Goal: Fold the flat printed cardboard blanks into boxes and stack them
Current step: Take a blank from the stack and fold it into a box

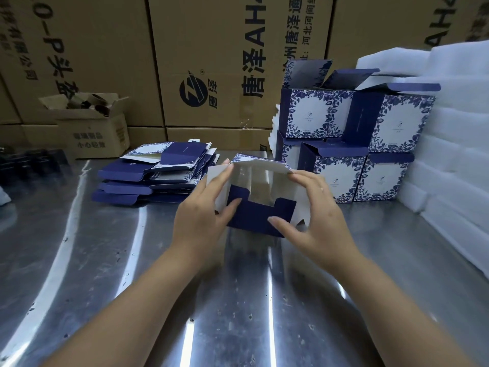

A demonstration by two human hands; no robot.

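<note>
Bare forearms reach out over a scuffed steel counter (111, 260) as a person squares up a half-formed box (255, 193), the one piece in work, held just above the counter between both hands. Beyond the hands, tall brown shipping cartons (211, 62) printed with black characters wall off the back, and to the far right of the right hand white foam sheets (449, 154) are piled high. Just beyond the right hand stands the stack of finished boxes (354, 139), blue floral print on white, two tiers with top flaps still standing open. Beyond the left hand lies the heap of flat blanks (156, 176), with a small open carton (92, 128) farther back on that side. The left hand (203, 215) is closed on the box's left wall, thumb pressing the navy bottom flap; the right hand (309, 213) pinches the right wall, fingers hooked over its upper edge and thumb on the same flap. The thin printed card looks light and springy, likely to crease or pop open if squeezed mid-panel, so a hold along the scored corners, with thumbs driving the locking tabs, appears safest.
</note>
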